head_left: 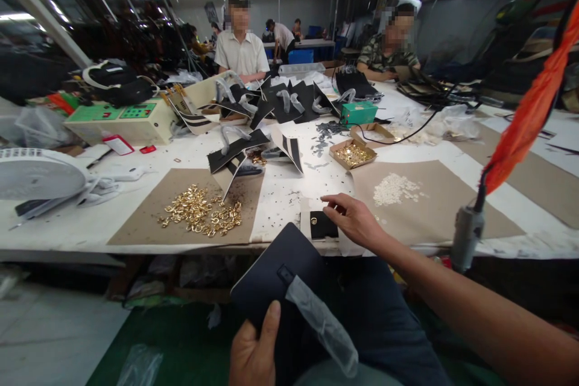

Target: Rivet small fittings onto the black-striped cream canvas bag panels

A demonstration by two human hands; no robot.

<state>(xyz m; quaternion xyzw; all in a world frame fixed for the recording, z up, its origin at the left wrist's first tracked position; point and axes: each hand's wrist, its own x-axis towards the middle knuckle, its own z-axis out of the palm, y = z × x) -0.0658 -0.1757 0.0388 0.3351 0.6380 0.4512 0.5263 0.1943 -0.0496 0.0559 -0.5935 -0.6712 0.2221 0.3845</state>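
Note:
My left hand [254, 347] grips the lower edge of a dark, flat bag panel [275, 268], thumb on top. The panel is tilted in front of the table edge. A strap wrapped in clear plastic [323, 322] hangs from a loop on it. My right hand [355, 219] reaches over the table edge with fingers partly stretched and nothing visible in them. Just left of and below its fingers lies a small black pad [326, 229] with a gold ring-shaped piece [313, 221] on it. Whether the fingertips touch the pad, I cannot tell.
Gold metal fittings [199, 211] lie heaped on brown paper at left, white small pieces [393, 189] at right. A cardboard box of gold parts [353, 154] stands farther back, near stacked black panels [289, 99]. An orange-wrapped cable [520, 108] hangs at right. Two people sit opposite.

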